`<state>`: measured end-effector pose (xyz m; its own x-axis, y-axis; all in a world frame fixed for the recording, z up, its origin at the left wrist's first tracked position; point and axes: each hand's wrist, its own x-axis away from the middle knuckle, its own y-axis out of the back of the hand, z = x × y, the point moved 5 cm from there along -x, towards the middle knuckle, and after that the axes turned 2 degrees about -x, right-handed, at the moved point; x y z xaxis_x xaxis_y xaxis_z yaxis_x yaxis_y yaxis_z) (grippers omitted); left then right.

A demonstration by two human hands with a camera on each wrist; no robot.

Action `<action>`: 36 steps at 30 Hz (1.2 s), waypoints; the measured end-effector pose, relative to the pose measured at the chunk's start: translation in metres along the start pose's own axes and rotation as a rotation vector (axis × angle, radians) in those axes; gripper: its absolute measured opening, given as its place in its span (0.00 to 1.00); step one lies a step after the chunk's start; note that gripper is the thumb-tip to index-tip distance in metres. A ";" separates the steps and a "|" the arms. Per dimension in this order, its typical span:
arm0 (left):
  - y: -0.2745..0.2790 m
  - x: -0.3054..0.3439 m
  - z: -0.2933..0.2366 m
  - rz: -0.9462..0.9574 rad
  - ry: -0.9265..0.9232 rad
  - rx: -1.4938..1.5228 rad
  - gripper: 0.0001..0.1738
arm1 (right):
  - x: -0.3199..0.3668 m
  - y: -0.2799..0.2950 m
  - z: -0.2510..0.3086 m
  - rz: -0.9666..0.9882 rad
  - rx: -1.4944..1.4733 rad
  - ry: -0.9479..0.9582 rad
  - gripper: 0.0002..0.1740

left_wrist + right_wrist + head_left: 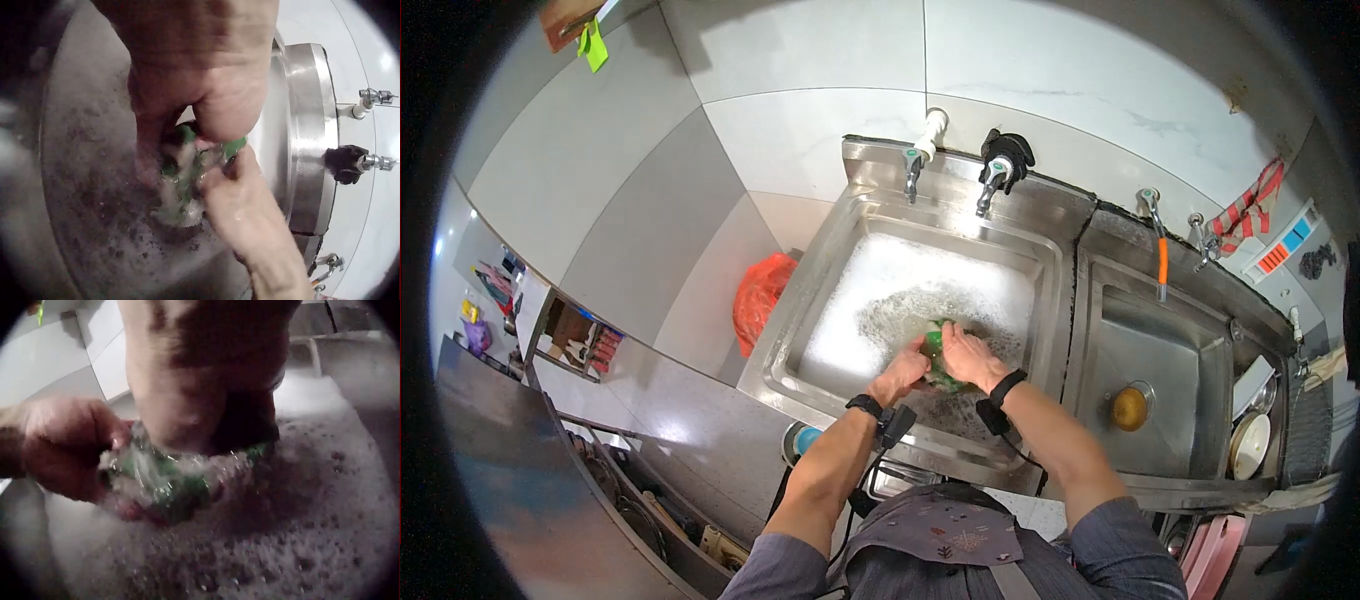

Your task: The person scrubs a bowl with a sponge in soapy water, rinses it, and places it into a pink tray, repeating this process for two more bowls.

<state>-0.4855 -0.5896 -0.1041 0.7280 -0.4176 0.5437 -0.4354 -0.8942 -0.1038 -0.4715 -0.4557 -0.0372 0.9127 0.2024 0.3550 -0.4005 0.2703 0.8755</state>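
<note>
Both hands meet over the near part of a steel sink [785,345] filled with soapy water. Between them is a wet, crumpled green and whitish thing [178,487], cloth-like and covered in suds. My left hand [907,368] grips its left side, with the thumb and fingers bent around it. From the other side my right hand [968,355] grips it too, its fingers partly hidden behind the knuckles in the right wrist view. In the left wrist view the green and whitish bundle [184,194] hangs close over the foamy water.
Two taps stand at the sink's back, a left tap [913,180] and a middle tap [992,185] with a black cloth [1012,150] behind it. Right of this lies a second basin [1135,330] with a round brownish object [1129,409]. An orange-red bag [758,300] sits left of the sink.
</note>
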 end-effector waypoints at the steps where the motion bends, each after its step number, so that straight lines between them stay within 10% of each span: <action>1: 0.000 0.002 -0.001 0.037 0.002 0.048 0.42 | -0.005 0.001 -0.001 -0.001 0.000 0.002 0.27; 8: 0.008 -0.006 0.006 -0.025 0.067 0.025 0.35 | -0.024 -0.004 -0.004 -0.148 -0.078 0.329 0.35; 16: -0.004 0.004 -0.020 -0.105 -0.137 0.206 0.41 | -0.050 -0.049 -0.064 -0.367 -0.491 -0.244 0.22; 18: -0.010 0.003 -0.020 -0.127 -0.132 0.319 0.42 | -0.050 -0.055 -0.051 -0.521 -0.742 -0.088 0.16; 20: -0.007 0.002 -0.021 -0.324 -0.219 0.390 0.41 | -0.049 -0.093 -0.047 -0.068 -1.398 -0.616 0.13; 24: 0.004 -0.026 -0.006 -0.361 -0.300 0.455 0.41 | -0.053 -0.116 -0.033 0.042 -1.583 -0.573 0.14; 28: 0.011 -0.023 -0.010 -0.344 -0.259 0.218 0.39 | -0.034 -0.074 -0.036 -0.110 -1.238 -0.339 0.14; 32: -0.005 0.025 -0.030 -0.129 -0.047 0.061 0.37 | -0.032 -0.036 -0.042 -0.451 -0.075 -0.109 0.18; 36: -0.005 0.023 -0.032 -0.059 -0.095 0.102 0.37 | -0.014 0.012 -0.010 -0.397 0.102 0.014 0.22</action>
<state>-0.4836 -0.5895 -0.0650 0.7996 -0.3725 0.4710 -0.3375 -0.9275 -0.1607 -0.4899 -0.4456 -0.0345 0.9933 0.1141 -0.0207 -0.0068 0.2358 0.9718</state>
